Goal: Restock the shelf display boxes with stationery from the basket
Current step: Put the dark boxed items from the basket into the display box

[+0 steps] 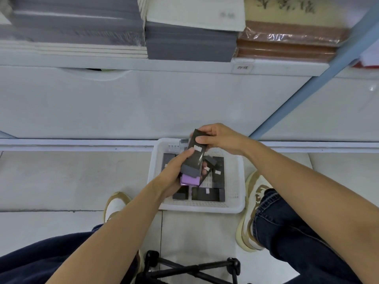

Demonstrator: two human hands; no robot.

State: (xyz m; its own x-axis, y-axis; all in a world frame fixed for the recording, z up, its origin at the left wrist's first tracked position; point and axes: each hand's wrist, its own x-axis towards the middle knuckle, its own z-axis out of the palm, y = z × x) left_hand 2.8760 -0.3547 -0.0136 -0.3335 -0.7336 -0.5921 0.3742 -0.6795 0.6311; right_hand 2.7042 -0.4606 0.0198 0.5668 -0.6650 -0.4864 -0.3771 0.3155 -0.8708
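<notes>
A white plastic basket (235, 181) stands on the floor between my feet, with several dark flat stationery packs (208, 194) lying in it. Above the basket my left hand (174, 173) grips a small stack of packs from below, a dark one (193, 158) on top and a purple one (189, 180) underneath. My right hand (219, 138) pinches the upper end of the top dark pack. Both hands meet over the basket's middle.
A white shelf front (143, 103) rises behind the basket. On the shelf above lie stacks of grey paper (190, 44), white-edged pads (71, 49) and brown wrapped packs (287, 44). A blue upright (307, 95) slants at right. Black stool legs (192, 269) sit below me.
</notes>
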